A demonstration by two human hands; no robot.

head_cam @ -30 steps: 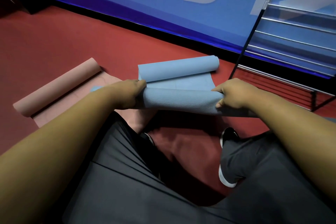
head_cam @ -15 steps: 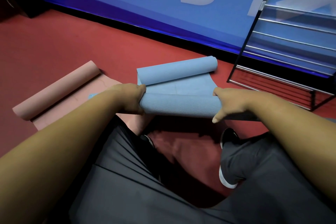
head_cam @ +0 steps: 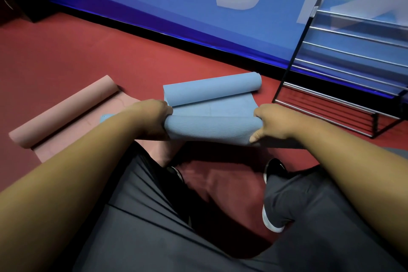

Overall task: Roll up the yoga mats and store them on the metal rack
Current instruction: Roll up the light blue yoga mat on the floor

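The rolling step is in hand. The left grip [head_cam: 152, 117] and right grip [head_cam: 271, 121] each clench an end of the blue mat [head_cam: 209, 127], at its near roll, low before the knees; its far end is curled too. Next, I'd say, roll it away until the curls meet. Two mats: this one and a half-rolled pink mat [head_cam: 66, 112] on the left. One rack [head_cam: 331, 104], far right.

The bare left forearm [head_cam: 72, 165] stretches up from 8 o'clock and the right forearm [head_cam: 344, 168] from 4 o'clock, converging toward 12. The left hand [head_cam: 152, 119] curls round one end of the near roll of the blue yoga mat [head_cam: 209, 128]. The right hand [head_cam: 272, 122] grips the other end, one digit pointing toward 7 o'clock.
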